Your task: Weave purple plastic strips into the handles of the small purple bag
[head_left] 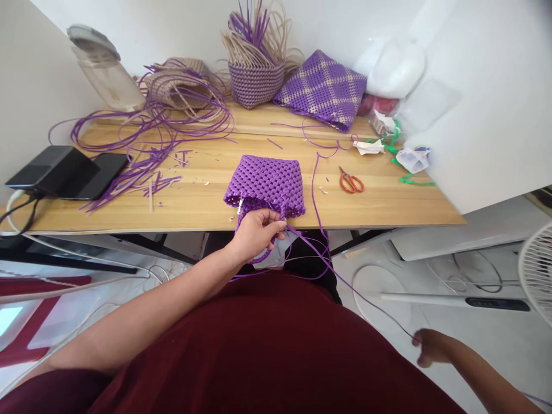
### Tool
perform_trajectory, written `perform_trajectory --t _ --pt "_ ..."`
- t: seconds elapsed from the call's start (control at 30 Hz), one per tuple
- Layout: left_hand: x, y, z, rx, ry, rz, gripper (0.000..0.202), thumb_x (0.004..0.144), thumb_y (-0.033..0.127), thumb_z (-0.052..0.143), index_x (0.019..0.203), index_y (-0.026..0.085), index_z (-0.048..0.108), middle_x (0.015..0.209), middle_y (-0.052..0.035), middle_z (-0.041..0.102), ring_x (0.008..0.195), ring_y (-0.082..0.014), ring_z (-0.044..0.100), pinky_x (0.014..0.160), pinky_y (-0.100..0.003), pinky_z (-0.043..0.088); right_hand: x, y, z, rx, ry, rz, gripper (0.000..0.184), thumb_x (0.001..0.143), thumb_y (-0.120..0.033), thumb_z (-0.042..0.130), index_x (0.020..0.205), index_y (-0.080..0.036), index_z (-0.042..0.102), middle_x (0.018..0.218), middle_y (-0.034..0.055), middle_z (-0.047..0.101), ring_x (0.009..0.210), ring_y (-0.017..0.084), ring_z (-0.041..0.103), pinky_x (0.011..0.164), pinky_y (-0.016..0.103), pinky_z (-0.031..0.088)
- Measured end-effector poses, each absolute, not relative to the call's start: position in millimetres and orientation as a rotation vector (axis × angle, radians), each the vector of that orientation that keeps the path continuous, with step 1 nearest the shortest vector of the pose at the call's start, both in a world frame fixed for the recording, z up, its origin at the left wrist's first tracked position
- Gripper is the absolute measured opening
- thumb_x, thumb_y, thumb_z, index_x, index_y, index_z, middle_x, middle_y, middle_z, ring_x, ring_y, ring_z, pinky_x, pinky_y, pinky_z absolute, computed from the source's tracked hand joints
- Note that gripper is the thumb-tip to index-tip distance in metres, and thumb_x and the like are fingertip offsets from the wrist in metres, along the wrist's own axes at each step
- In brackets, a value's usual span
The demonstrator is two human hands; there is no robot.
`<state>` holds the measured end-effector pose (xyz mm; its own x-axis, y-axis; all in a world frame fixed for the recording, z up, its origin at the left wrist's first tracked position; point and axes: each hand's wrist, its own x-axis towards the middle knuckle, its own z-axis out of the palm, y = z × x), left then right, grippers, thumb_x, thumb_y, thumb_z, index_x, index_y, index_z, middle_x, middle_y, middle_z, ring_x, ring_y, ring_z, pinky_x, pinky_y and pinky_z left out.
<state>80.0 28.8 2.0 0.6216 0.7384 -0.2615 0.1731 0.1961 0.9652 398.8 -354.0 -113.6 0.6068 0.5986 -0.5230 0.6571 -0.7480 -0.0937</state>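
Note:
A small purple woven basket lies on its side at the table's front edge, its opening toward me. My left hand is closed on the braided handle by the rim, thumb and fingers pinching it. From there a long purple plastic strip runs out to the lower right. Far out on that side, my right hand is closed around the strip's far stretch, slightly blurred. A small white clip-like piece sits at the basket's rim. Part of the handle is hidden behind my left hand.
Red-handled scissors lie right of the basket. Purple strip coils and cut scraps cover the left side, near a black device. A half-woven basket and a checked purple bag stand behind. A fan is at far right.

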Motion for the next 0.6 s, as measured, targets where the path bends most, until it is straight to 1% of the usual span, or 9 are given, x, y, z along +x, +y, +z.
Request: perform_trajectory --t 0.07,0.1,0.17,0.23,0.27,0.33,0.43,0.53,0.6 --pt "81 29 2 1.359 0.862 0.459 0.007 0.084 0.019 0.065 0.081 0.014 0.061 0.062 0.0006 0.065 0.037 -0.0039 0.047 0.034 -0.014 0.036 386 -320 -106 2.65 1.109 -0.972 0.022 0.039 -0.009 0.072 0.054 -0.024 0.068 0.061 0.0038 0.069 0.058 0.029 0.067 0.056 0.037 0.051" --pt "82 29 2 1.36 0.862 0.458 0.007 0.084 0.019 0.064 0.081 0.014 0.061 0.061 0.0006 0.065 0.038 -0.0044 0.048 0.035 -0.014 0.037 374 -296 -98 2.663 1.19 -0.988 0.019 0.05 -0.017 0.073 0.066 -0.026 0.073 0.074 0.0049 0.073 0.071 0.028 0.07 0.065 0.037 0.052" --pt "84 29 1 1.349 0.852 0.462 0.006 0.084 0.017 0.065 0.08 0.013 0.061 0.062 0.0003 0.064 0.045 -0.0066 0.055 0.038 -0.015 0.043 340 -239 -72 2.802 1.535 -0.849 0.014 0.076 -0.03 0.065 0.084 -0.024 0.074 0.09 0.0075 0.074 0.082 0.026 0.069 0.075 0.037 0.051" --pt "86 29 1 1.323 0.844 0.475 0.006 0.083 0.016 0.066 0.079 0.013 0.062 0.065 0.0 0.063 0.054 -0.0089 0.061 0.044 -0.016 0.05 299 -182 -41 3.02 1.812 -0.697 0.02 0.089 -0.04 0.057 0.088 -0.025 0.071 0.092 0.0052 0.074 0.078 0.023 0.066 0.073 0.034 0.049" --pt "86 29 1 1.311 0.842 0.483 0.006 0.082 0.015 0.066 0.079 0.012 0.062 0.066 -0.0001 0.063 0.057 -0.0094 0.063 0.047 -0.017 0.052 279 -157 -27 3.046 2.026 -0.624 0.02 0.09 -0.041 0.058 0.088 -0.025 0.071 0.092 0.0044 0.073 0.077 0.021 0.065 0.072 0.033 0.049" --pt "85 29 2 1.295 0.844 0.484 0.006 0.082 0.015 0.067 0.08 0.012 0.062 0.066 -0.0002 0.063 0.058 -0.0091 0.063 0.049 -0.017 0.053 247 -117 -8 2.98 2.378 -0.455 0.017 0.089 -0.039 0.063 0.094 -0.025 0.071 0.095 0.0049 0.073 0.086 0.023 0.065 0.08 0.033 0.048" --pt "80 30 4 1.29 0.834 0.466 0.007 0.082 0.016 0.068 0.08 0.012 0.062 0.063 -0.0004 0.064 0.057 -0.0088 0.063 0.052 -0.017 0.054 222 -85 -2 2.913 2.52 -0.413 0.011 0.089 -0.031 0.061 0.087 -0.023 0.069 0.085 0.0045 0.071 0.081 0.022 0.065 0.078 0.033 0.046" --pt "77 32 2 1.288 0.817 0.464 0.009 0.081 0.015 0.069 0.082 0.013 0.061 0.062 0.0002 0.064 0.057 -0.0096 0.063 0.052 -0.018 0.055 221 -78 -6 2.987 2.473 -0.701 0.01 0.089 -0.027 0.059 0.082 -0.022 0.065 0.075 0.0017 0.069 0.068 0.019 0.063 0.069 0.03 0.046" --pt "75 35 0 1.289 0.802 0.476 0.011 0.079 0.015 0.07 0.084 0.014 0.06 0.062 0.0012 0.064 0.058 -0.0104 0.064 0.05 -0.018 0.055 224 -80 -6 3.067 2.349 -1.048 0.01 0.089 -0.027 0.059 0.081 -0.022 0.063 0.069 -0.0008 0.067 0.059 0.016 0.06 0.06 0.027 0.044"
